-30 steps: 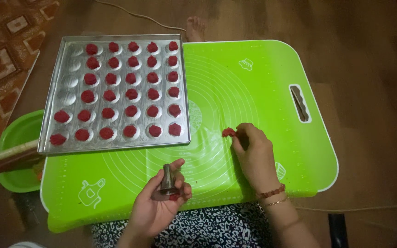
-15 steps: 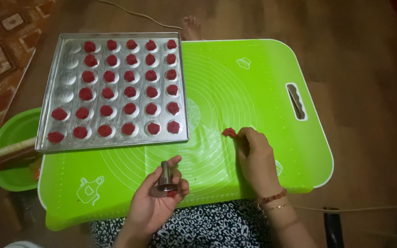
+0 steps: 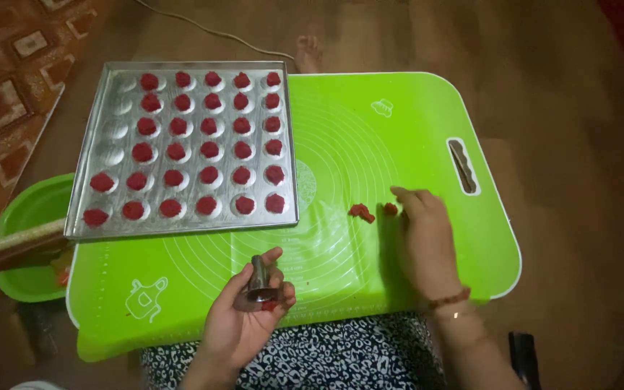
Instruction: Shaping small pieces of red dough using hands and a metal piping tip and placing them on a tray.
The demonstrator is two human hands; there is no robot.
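Observation:
My left hand holds a small metal mould cutter upright above the near edge of a bright green board. Palm down on that board lies my right hand, its fingertips touching a small red dough bit. A second red dough piece lies just left of it. A square metal tray with round hollows sits at the board's left, most hollows filled with red dough balls; several hollows in its left column are bare.
A green bowl with a rolling pin across it stands on the floor at left. A cable runs over the wooden floor at the top. A patterned rug is at far left.
My right hand has flattened onto the board beside the red bits. The left hand keeps hold of the cutter. The camera has shifted slightly.

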